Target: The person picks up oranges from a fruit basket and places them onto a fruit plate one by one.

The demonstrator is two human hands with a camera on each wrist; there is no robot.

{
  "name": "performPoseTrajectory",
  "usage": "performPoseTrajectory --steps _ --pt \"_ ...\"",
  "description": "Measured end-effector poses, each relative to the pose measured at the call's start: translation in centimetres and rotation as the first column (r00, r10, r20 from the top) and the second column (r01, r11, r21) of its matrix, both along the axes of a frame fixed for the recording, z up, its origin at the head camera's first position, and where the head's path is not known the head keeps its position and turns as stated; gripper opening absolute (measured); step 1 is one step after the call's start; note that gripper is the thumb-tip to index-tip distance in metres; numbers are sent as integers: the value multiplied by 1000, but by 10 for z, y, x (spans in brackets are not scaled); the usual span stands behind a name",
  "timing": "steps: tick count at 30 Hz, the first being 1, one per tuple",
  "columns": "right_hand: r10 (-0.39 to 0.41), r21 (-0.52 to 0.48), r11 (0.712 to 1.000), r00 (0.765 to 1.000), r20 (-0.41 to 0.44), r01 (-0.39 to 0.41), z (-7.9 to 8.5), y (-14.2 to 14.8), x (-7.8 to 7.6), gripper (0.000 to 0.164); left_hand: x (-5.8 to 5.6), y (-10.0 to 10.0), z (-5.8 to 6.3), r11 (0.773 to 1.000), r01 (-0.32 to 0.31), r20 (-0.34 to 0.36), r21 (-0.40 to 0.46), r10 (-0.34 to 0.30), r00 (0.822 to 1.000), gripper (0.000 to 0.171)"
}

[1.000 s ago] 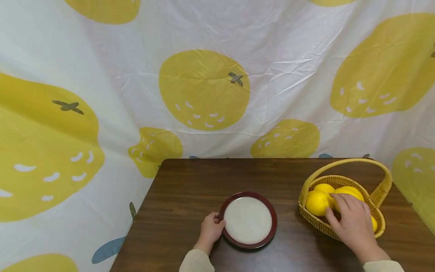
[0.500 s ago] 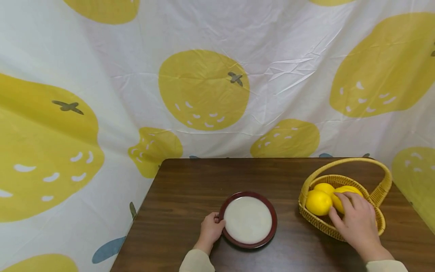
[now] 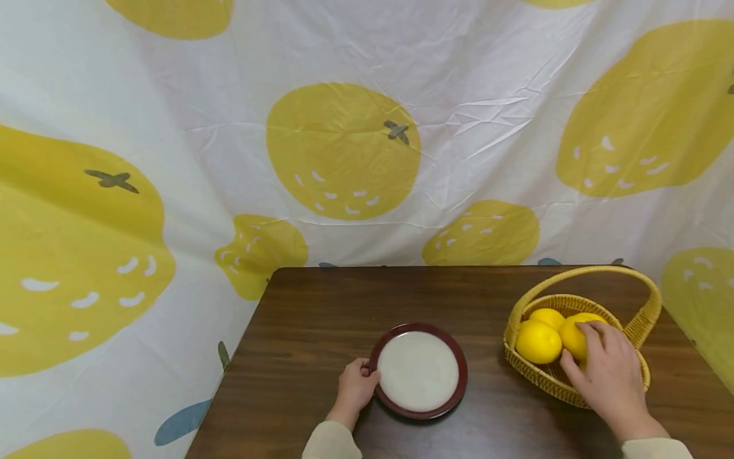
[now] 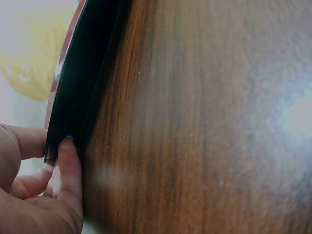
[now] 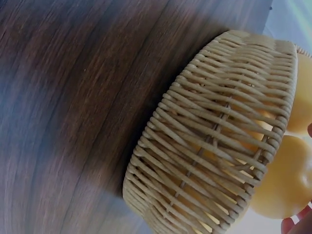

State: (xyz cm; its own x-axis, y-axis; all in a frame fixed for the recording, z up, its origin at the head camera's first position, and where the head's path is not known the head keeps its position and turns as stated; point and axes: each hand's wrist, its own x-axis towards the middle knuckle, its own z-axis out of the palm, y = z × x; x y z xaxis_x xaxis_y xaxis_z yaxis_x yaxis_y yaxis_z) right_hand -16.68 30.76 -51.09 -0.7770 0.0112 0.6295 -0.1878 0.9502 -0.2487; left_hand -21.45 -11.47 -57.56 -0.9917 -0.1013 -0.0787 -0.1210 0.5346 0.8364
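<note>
A round plate with a dark red rim and a pale centre point(image 3: 418, 371) lies on the brown table. My left hand point(image 3: 357, 389) pinches its left rim; in the left wrist view, the thumb is on its dark underside point(image 4: 80, 83). To the right stands a yellow wicker basket point(image 3: 539, 377) with an arched handle, holding several lemons. My right hand point(image 3: 610, 376) reaches inside, at the basket's right front. In the right wrist view, its digits lie on both sides of a lemon point(image 5: 282, 183). Another lemon point(image 3: 539, 342) sits left of the thumb. The palm hides part of the contents.
The basket's handle point(image 3: 582, 273) arches over its far side, behind my right hand. A white curtain with printed yellow fruit point(image 3: 344, 153) hangs beyond the table's back edge. Bare tabletop point(image 3: 487, 299) stretches between plate and basket.
My right hand has drawn a little to the right, away from the left lemon, which now shows fully. The left hand and the plate have stayed where they were.
</note>
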Motion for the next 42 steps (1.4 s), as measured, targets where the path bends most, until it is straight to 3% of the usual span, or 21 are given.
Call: performPoseTrajectory --steps 12,21,31,42 --pt "-20 -9 1000 996 86 21 -3 12 -1 69 0 -1 -2 1000 -1 -2 -4 1 1000 25" --pt "-16 -78 996 985 174 30 -6 17 -1 75 0 -1 -2 1000 -5 -2 8 5 1000 25" --pt "-3 -153 988 981 195 34 -10 24 -4 90 1 0 -1 1000 -16 6 7 16 1000 26" --pt "-4 -177 984 984 180 36 -12 24 -2 89 0 0 -1 1000 -15 3 7 15 1000 24"
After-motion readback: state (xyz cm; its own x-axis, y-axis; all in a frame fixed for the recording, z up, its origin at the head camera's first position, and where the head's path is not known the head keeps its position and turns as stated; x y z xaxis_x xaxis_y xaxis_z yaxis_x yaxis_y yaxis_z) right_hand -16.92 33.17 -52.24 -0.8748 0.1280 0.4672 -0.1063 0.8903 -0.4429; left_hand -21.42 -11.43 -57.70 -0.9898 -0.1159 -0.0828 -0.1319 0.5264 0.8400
